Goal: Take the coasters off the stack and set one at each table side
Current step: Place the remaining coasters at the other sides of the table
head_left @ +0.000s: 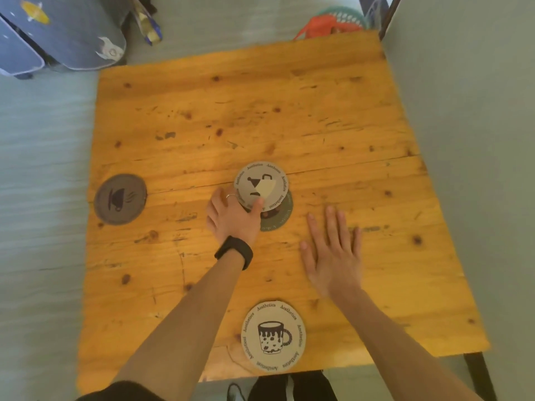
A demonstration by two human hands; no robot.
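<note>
On the wooden table (318, 117) my left hand (231, 218) grips a beige round coaster (260, 183) with a kettle drawing, thumb on top, lifted and tilted above a grey coaster (278, 221) that lies flat in the table's middle. My right hand (333, 253) hovers flat, fingers spread, just right of the grey coaster and holds nothing. A dark grey coaster with a steaming cup (120, 199) lies at the left edge. A beige coaster with a spotted mug (273, 336) lies at the near edge.
A blue patterned bag (63, 33) stands on the floor at the far left. A green and orange basket (333, 23) sits behind the table's far edge. A dark metal leg (477, 374) shows at the near right corner.
</note>
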